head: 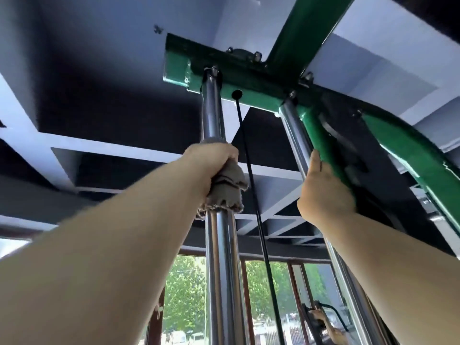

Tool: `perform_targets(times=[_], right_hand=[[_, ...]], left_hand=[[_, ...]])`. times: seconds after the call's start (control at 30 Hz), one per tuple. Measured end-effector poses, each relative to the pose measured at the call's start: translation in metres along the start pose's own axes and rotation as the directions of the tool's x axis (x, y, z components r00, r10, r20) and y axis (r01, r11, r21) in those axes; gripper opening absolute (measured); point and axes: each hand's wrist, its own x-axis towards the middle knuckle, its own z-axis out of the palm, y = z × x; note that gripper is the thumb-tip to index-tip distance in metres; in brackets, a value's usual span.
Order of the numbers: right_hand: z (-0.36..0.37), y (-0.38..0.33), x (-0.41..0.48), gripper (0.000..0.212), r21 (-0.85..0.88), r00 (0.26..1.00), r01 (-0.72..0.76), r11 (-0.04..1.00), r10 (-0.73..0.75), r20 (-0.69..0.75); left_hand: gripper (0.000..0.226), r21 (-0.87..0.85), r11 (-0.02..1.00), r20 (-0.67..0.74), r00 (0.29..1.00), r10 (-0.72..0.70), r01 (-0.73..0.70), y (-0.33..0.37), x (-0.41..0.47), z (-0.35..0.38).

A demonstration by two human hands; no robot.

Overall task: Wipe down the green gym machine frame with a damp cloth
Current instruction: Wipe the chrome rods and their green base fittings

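Left hand [214,165] grips cloth [227,192] round chrome rod [219,270] beside black cable [262,232].

No legible text, label, brand, number or sign on any surface in view.
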Motion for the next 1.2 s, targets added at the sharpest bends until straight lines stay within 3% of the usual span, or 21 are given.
perform_targets(times=[0.1, 0.17, 0.4, 0.57, 0.77, 0.93, 1.1, 1.2], right_hand=[[-0.004, 0.001, -0.008, 0.088, -0.002, 1.000, -0.010, 1.000, 0.010, 0.030], [-0.007, -0.003, -0.011, 0.088, -0.035, 0.999, -0.016, 0.999, 0.018, 0.040], [-0.022, -0.024, 0.024, 0.080, -0.048, 1.000, 0.018, 0.999, -0.017, 0.015], [-0.017, -0.044, 0.072, 0.088, -0.097, 0.999, 0.048, 0.994, -0.049, -0.009], [0.006, -0.042, 0.121, 0.083, -0.217, 0.970, 0.146, 0.965, -0.183, -0.160], [0.006, -0.042, 0.115, 0.081, -0.138, 0.976, 0.123, 0.983, -0.145, -0.160], [0.001, -0.039, 0.103, 0.089, -0.128, 0.981, 0.135, 0.982, -0.151, -0.119], [0.003, -0.030, 0.078, 0.098, -0.187, 0.982, 0.143, 0.972, -0.163, -0.099]], left_hand=[[0.035, -0.085, 0.988, 0.117, 0.986, -0.116, 0.126, -0.029, -0.033, -0.003], [0.032, -0.106, 0.980, 0.120, 0.981, -0.154, 0.167, -0.033, -0.040, -0.006], [0.009, 0.050, 0.998, 0.088, 0.996, -0.029, 0.025, -0.005, -0.008, -0.002], [0.017, 0.137, 0.990, 0.054, 0.998, 0.030, -0.037, 0.046, 0.055, 0.002], [0.030, 0.222, 0.971, 0.054, 0.995, 0.079, -0.089, 0.107, 0.122, 0.006], [0.034, 0.250, 0.956, 0.035, 0.988, 0.151, -0.155, 0.104, 0.127, 0.009], [0.020, 0.310, 0.945, 0.026, 0.994, 0.103, -0.106, 0.084, 0.095, 0.003], [0.023, 0.256, 0.966, 0.134, 0.991, -0.002, -0.033, 0.053, 0.057, -0.004]])
